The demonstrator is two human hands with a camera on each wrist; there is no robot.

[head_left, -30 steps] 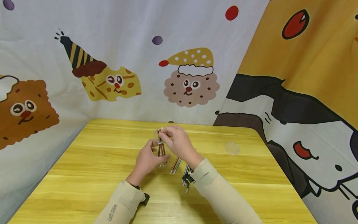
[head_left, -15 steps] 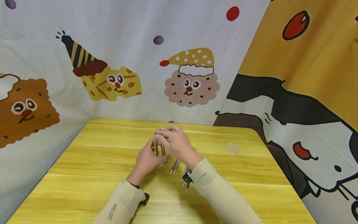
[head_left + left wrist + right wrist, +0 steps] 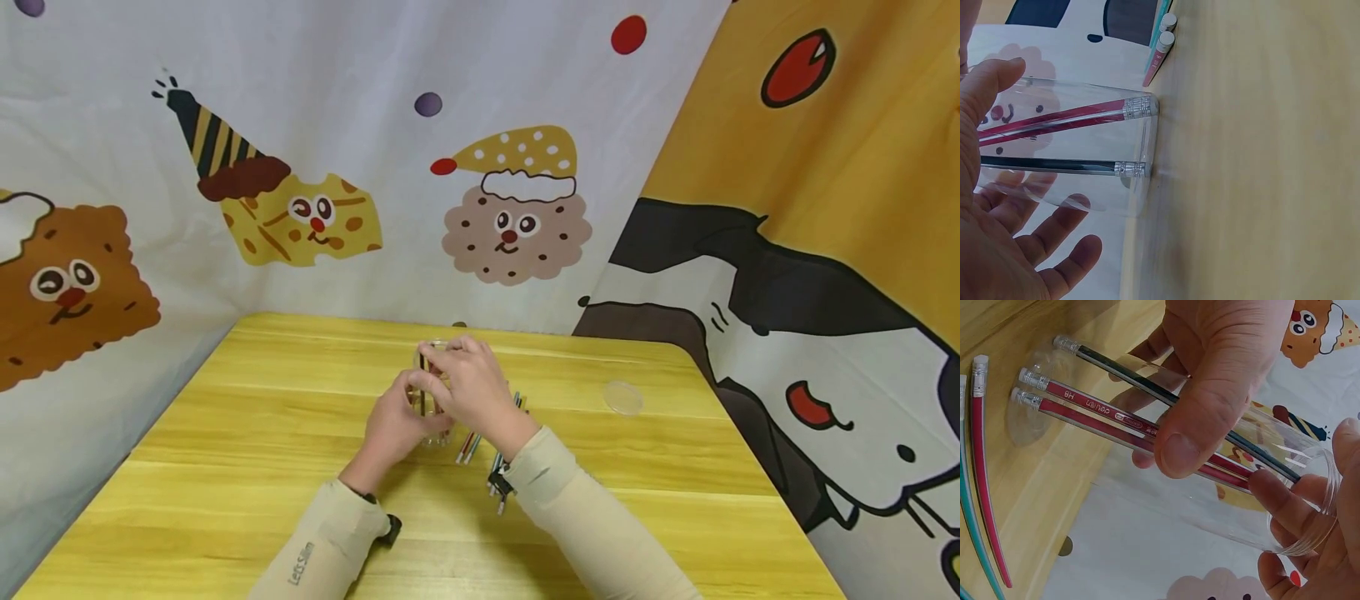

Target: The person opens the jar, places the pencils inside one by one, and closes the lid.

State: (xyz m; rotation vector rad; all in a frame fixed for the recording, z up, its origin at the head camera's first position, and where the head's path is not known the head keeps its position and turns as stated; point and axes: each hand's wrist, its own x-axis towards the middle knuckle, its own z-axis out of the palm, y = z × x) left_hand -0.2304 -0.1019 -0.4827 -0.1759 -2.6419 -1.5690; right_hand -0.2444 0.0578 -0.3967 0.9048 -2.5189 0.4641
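Note:
Upright on the table stands a clear plastic jar (image 3: pixel 435 432), seen sideways in both wrist views. My left hand (image 3: pixel 395 427) grips its side, thumb on one side and fingers on the other. Inside are two red pencils (image 3: pixel 1094 407) and a dark pencil (image 3: pixel 1129 375), leaning with their eraser ends down at the bottom. My right hand (image 3: pixel 474 390) is at the jar's mouth, fingertips (image 3: pixel 1267 487) reaching inside and touching the pencils' upper ends. The right thumb (image 3: pixel 1349 439) stays apart from the rim.
On the wooden table (image 3: pixel 225 467), red and teal pencils (image 3: pixel 468 447) lie just right of the jar. More loose pencils (image 3: pixel 498 461) lie partly under my right wrist. A round clear lid (image 3: pixel 624 398) rests farther right. A printed cloth (image 3: pixel 337 125) hangs behind the table.
My right fingers have shifted over the jar's mouth and spread apart. The dark pencil has moved to the left side of the jar. My left hand keeps its grip in place.

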